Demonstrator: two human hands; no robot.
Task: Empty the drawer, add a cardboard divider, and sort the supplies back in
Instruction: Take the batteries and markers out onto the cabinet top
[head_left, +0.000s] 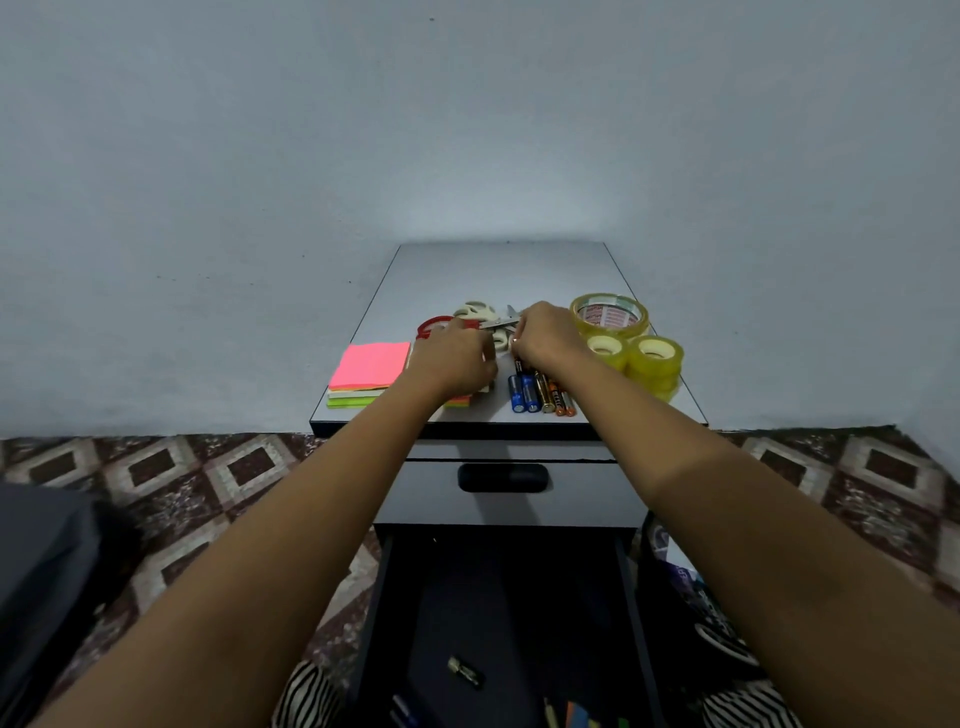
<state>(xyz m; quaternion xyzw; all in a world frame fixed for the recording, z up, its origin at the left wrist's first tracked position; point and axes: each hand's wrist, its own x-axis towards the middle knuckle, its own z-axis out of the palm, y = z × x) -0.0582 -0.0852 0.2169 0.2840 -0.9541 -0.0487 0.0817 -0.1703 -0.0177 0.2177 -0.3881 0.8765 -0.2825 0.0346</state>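
Black inside and pulled open, the drawer (519, 597) sits at 6 o'clock below the grey tabletop (498, 270). It holds a small metal piece (466, 672) on its floor and a few coloured pens (571, 717) at its near edge. Most supplies lie on the tabletop.

Both hands reach over the middle of the tabletop. The left hand (457, 358) is knuckles-up with its fingers curled down, beside the right hand (545, 335), which is bent over the tops of black markers (518, 365). Whether either hand actually grips anything cannot be told, as the fingertips are hidden.

At 12 o'clock from the hands lie white-handled scissors (480, 313), with a red tape ring (432, 326) at 10 o'clock. A stack of sticky notes (370, 365), pink on top, lies at 9 o'clock by the left wrist. Batteries (540, 397) lie side by side at 6 o'clock near the front edge. A large roll of clear tape (609, 314) stands at 2 o'clock, and smaller yellow-tinted rolls (653, 364) are stacked at 3 o'clock.

Between the tabletop and the open drawer is a shut drawer front with a dark handle (503, 478). Patterned floor tiles (182, 478) spread to both sides below a pale wall (467, 130).
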